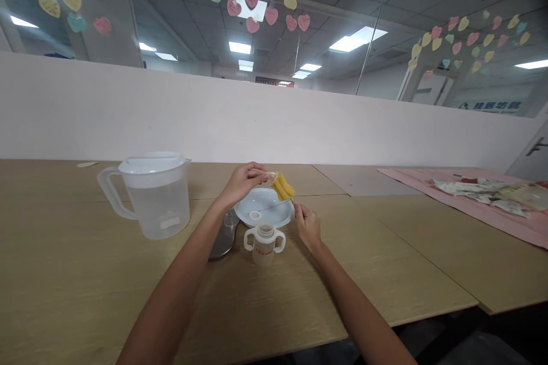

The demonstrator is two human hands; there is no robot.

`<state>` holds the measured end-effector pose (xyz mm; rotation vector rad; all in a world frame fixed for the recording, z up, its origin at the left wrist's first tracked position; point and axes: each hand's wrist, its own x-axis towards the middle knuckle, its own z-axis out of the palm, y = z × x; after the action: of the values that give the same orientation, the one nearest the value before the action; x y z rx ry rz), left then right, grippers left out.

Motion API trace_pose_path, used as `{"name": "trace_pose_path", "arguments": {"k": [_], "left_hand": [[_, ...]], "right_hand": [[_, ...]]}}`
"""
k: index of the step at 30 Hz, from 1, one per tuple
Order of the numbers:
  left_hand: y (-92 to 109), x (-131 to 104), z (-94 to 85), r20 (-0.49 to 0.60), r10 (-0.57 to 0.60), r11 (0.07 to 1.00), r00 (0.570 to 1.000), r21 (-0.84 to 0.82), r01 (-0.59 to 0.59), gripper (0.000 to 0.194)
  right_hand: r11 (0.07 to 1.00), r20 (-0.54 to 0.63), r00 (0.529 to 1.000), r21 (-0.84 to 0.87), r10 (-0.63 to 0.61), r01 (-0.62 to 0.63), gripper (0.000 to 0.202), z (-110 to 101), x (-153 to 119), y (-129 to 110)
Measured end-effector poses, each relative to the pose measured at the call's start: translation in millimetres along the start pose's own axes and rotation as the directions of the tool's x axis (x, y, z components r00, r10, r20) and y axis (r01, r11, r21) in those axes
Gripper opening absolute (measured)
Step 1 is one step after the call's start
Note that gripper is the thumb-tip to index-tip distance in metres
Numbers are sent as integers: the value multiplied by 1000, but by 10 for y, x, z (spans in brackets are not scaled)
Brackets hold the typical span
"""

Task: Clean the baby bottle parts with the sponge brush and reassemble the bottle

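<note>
My left hand pinches a small clear plastic piece, whose exact kind I cannot make out. Against it sits the yellow sponge head of a bottle brush. My right hand is closed on the brush's thin green handle, low and to the right. Below the brush stands a white bowl with a small white ring-shaped part and a thin rod inside. In front of the bowl is an upright two-handled baby cup, lidless, with red lettering.
A lidded translucent pitcher stands at left, partly filled with liquid. Beside my left forearm lies a dark grey flat object with something clear on it. A pink cloth with plastic packaging covers the right side. A white wall runs behind the table.
</note>
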<state>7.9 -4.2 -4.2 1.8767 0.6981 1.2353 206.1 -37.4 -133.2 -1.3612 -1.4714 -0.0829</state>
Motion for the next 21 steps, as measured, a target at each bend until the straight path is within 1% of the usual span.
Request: {"name": "trace_pose_path", "arguments": {"k": [3, 6, 8, 11, 12, 14, 17, 19, 21], "left_hand": [[-19, 20, -14, -55, 24, 1000, 998, 10, -24, 28], [-83, 34, -38, -102, 47, 991, 994, 128, -34, 25], [-130, 33, -45, -89, 30, 979, 996, 202, -11, 23], [-168, 24, -31, -13, -17, 975, 1000, 221, 19, 24], [-169, 21, -22, 16, -16, 976, 1000, 216, 12, 25], [-159, 20, -6, 60, 8, 979, 998, 201, -20, 28], [-128, 20, 0, 48, 41, 983, 998, 175, -49, 33], [-105, 18, -9, 29, 49, 986, 998, 159, -53, 33], [-85, 13, -21, 36, 49, 988, 998, 143, -54, 33]], "right_hand": [[998, -14, 998, -3, -64, 64, 56, -5, -13, -13], [994, -61, 993, 38, -98, 100, 54, -4, -27, -27], [994, -111, 992, 83, -60, 70, 53, -7, -26, -31], [994, -161, 987, 107, 25, -8, 54, -22, -3, -22], [996, -152, 988, 89, 40, -27, 55, -28, 7, -16], [999, -88, 995, 16, 53, -52, 57, -38, 27, -4], [994, 21, 997, -89, 72, -70, 61, -41, 49, 2], [988, 32, 996, -131, 89, -84, 63, -41, 58, 1], [981, 8, 995, -165, 102, -99, 65, -42, 63, -3]]}}
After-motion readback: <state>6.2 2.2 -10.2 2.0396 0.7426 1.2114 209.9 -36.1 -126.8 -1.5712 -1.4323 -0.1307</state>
